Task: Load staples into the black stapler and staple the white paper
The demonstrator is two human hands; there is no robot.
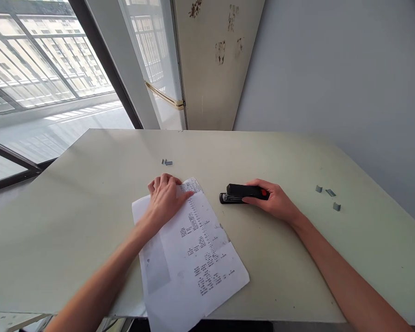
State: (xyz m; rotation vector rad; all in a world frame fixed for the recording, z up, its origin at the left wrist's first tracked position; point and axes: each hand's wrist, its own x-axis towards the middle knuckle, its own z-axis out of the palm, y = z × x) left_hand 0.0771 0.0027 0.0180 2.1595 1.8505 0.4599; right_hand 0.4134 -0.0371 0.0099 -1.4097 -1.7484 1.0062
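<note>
The left hand [166, 196] lies flat and open on the printed paper [193, 249] (near its far corner), pinning it to the table [72, 221]. Just beside it, the right hand [276, 200] closes its grip on the black stapler [240, 193].

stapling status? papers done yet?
Done: printed sheets lie on the table. In hand: left hand presses their top corner; right hand grips the black stapler beside them. Left: the stapler is not yet on the paper; no staple visible.

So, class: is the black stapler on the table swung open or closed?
Closed: the stapler lies flat on the table, top arm down against its base, under the right hand.
</note>
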